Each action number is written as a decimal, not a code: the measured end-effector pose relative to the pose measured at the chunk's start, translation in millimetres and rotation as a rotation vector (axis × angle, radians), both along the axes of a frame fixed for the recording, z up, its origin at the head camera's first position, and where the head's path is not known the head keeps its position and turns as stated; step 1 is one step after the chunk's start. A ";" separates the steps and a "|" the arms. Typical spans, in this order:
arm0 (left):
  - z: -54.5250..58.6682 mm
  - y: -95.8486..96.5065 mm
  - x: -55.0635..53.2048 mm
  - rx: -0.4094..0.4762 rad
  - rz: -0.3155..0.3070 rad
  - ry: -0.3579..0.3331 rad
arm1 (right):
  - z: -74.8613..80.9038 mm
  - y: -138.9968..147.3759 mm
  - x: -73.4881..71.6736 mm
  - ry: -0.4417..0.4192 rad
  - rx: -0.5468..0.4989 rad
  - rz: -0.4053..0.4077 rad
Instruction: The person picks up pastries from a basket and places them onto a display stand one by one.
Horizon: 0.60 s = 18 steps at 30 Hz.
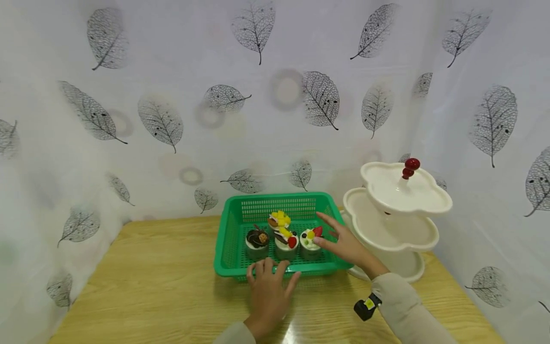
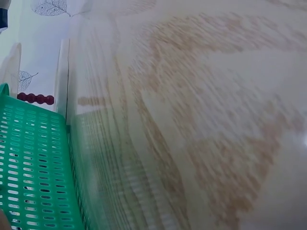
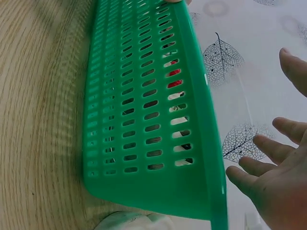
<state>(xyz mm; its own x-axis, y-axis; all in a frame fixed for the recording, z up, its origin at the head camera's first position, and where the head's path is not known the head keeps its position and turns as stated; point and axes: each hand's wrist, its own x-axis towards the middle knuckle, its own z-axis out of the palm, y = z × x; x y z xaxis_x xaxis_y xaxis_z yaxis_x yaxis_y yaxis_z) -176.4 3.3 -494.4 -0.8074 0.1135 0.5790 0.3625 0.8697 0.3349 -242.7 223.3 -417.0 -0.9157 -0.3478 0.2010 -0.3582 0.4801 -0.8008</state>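
Observation:
A green plastic basket [image 1: 223, 239] stands on the table, holding several small dessert cups. One cup has a dark chocolate topping [image 1: 257, 239], another yellow fruit cubes [image 1: 280, 219]. A third cup [image 1: 285, 244] carries a strawberry and yellow fruit; the rightmost cup [image 1: 310, 244] has a strawberry and green pieces. My left hand [image 1: 269, 289] rests its fingers on the basket's near rim, thumb spread to the side. Over the basket's right side, my right hand [image 1: 345, 244] reaches with fingers spread, close to the rightmost cup. The right wrist view shows this hand [image 3: 280, 167] holding nothing.
A white three-tier stand [image 1: 391, 229] with scalloped plates and a red knob [image 1: 411, 166] stands right of the basket, behind my right forearm. The wooden table [image 1: 163, 272] extends to the left. Behind hangs a white curtain [image 1: 193, 57] with a leaf print.

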 end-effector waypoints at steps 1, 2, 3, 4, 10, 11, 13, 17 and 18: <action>0.2 0.2 0.2 0.000 -0.003 -0.003 | -0.7 0.3 -0.2 -0.004 0.005 -0.006; 0.4 0.3 0.4 0.004 -0.007 -0.005 | -1.2 0.4 -0.2 -0.014 0.004 -0.013; 0.7 0.3 0.6 0.003 -0.009 -0.009 | -1.7 0.8 -0.3 -0.018 0.011 -0.017; 1.3 0.2 0.9 0.003 -0.010 -0.010 | -2.3 0.8 -0.9 -0.027 0.014 -0.025; 5.4 -1.8 1.6 -0.020 -0.017 -0.016 | -6.1 -0.2 -5.4 -0.129 -0.017 -0.057; 6.1 -2.6 1.5 -0.033 -0.018 -0.021 | -6.7 -0.6 -5.9 -0.150 -0.014 -0.069; 8.1 -5.3 1.4 -0.060 -0.018 -0.033 | -8.2 -2.0 -7.4 -0.184 0.003 -0.088; 11.3 -14.4 0.4 -0.122 -0.018 -0.050 | -10.6 -7.4 -10.5 -0.235 0.065 -0.141; 12.1 -17.2 0.1 -0.127 -0.018 -0.050 | -11.0 -9.1 -11.5 -0.247 0.073 -0.150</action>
<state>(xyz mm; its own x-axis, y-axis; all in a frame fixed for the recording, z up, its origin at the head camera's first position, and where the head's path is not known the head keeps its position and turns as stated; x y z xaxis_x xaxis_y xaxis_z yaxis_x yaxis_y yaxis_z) -176.3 -14.0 -482.4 -0.8320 0.1979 0.5183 0.3640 0.8997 0.2407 -254.2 214.2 -428.0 -0.9761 -0.2102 -0.0547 -0.0775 0.5723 -0.8164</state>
